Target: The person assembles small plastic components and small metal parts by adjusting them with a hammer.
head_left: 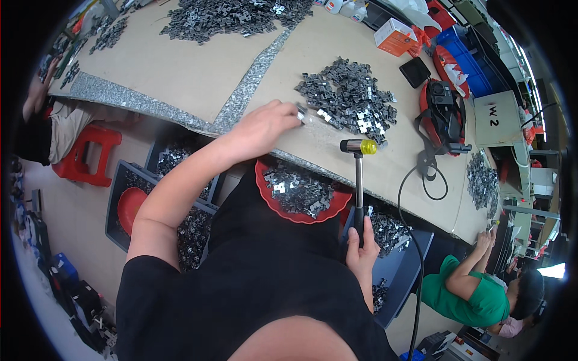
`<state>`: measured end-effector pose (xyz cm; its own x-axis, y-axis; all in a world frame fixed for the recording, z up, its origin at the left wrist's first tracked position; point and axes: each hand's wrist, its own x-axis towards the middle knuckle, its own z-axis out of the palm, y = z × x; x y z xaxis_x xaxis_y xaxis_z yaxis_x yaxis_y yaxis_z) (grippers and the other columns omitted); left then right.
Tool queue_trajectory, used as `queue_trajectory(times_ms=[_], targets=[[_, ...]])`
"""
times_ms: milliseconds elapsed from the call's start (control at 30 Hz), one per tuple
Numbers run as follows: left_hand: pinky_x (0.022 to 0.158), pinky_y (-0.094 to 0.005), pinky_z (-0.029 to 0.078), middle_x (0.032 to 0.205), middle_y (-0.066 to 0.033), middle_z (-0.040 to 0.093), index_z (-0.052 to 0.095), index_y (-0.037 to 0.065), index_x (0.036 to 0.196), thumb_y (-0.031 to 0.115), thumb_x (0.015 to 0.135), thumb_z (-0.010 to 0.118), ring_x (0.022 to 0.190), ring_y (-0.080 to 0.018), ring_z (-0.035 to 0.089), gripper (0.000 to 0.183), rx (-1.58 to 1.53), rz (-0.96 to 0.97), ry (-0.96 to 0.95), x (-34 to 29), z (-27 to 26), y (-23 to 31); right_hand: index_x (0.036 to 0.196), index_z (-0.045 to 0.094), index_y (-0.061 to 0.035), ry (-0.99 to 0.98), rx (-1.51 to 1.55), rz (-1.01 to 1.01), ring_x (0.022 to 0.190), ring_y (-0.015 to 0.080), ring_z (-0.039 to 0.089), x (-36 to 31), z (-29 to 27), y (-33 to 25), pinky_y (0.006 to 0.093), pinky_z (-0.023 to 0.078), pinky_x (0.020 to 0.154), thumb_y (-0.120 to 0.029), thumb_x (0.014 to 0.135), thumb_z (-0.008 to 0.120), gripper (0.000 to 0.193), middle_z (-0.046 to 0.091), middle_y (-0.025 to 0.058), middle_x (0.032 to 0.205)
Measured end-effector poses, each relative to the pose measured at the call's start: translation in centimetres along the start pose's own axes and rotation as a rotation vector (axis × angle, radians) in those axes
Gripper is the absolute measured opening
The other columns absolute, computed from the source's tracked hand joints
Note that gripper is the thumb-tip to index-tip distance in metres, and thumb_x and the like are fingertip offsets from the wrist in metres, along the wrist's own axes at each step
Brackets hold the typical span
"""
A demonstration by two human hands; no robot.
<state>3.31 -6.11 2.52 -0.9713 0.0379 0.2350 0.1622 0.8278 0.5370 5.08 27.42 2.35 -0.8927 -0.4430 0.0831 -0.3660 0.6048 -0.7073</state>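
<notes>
Left hand (265, 128) pinches metal clip (303, 112); right hand (362, 245) grips mallet (359, 174)

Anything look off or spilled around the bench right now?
Nothing stands out. The left hand picks at the clip pile on the bench, the right hand holds the mallet upright, and the red tray of clips sits level at the bench edge.

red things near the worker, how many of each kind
red tray of metal clips on the lap: 1
red bowl in the bin on the left: 1
red stool on the floor: 1
total: 3
</notes>
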Motion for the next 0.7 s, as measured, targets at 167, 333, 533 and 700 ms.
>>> queue_trajectory(times_ms=[167, 333, 533, 700], targets=[[0.087, -0.0339, 0.041, 0.105, -0.0138, 0.054, 0.053, -0.002, 0.097, -0.006, 0.063, 0.053, 0.102, -0.0293, 0.048, 0.034, -0.117, 0.072, 0.162, -0.5, 0.7, -0.2, 0.118, 0.047, 0.0047, 0.011, -0.013, -0.024, 0.062, 0.0167, 0.058, 0.4, 0.5, 0.5, 0.0251, 0.045, 0.056, -0.010, 0.085, 0.055, 0.037, 0.060, 0.0127, 0.076], [0.087, -0.0362, 0.039, 0.106, -0.0144, 0.052, 0.046, -0.001, 0.107, 0.001, 0.059, 0.061, 0.101, -0.0298, 0.048, 0.050, -0.115, -0.190, 0.292, 0.0, 2.0, 0.4, 0.120, 0.047, 0.0032, 0.012, -0.025, -0.100, 0.056, 0.0088, 0.052, 0.9, 0.8, -0.2, 0.0222, 0.043, 0.053, -0.011, 0.086, 0.055, 0.038, 0.058, 0.0052, 0.067], [0.085, -0.0397, 0.036, 0.097, -0.0125, 0.052, 0.046, 0.001, 0.106, 0.007, 0.058, 0.066, 0.096, -0.0297, 0.047, 0.052, 0.021, -0.270, 0.346, 0.3, 3.1, 2.4, 0.119, 0.047, 0.0042, 0.032, -0.079, -0.176, 0.058, 0.0106, 0.054, 2.1, 1.2, -1.3, 0.0228, 0.043, 0.055, -0.010, 0.086, 0.055, 0.036, 0.059, 0.0062, 0.068], [0.081, -0.0408, 0.036, 0.089, -0.0126, 0.052, 0.046, 0.002, 0.105, 0.010, 0.060, 0.066, 0.091, -0.0298, 0.048, 0.049, 0.103, -0.316, 0.370, 1.0, 3.7, 2.1, 0.119, 0.047, 0.0041, -0.021, -0.027, -0.108, 0.059, 0.0106, 0.056, 2.5, 1.2, -1.7, 0.0226, 0.044, 0.055, -0.009, 0.086, 0.054, 0.036, 0.060, 0.0075, 0.070]])
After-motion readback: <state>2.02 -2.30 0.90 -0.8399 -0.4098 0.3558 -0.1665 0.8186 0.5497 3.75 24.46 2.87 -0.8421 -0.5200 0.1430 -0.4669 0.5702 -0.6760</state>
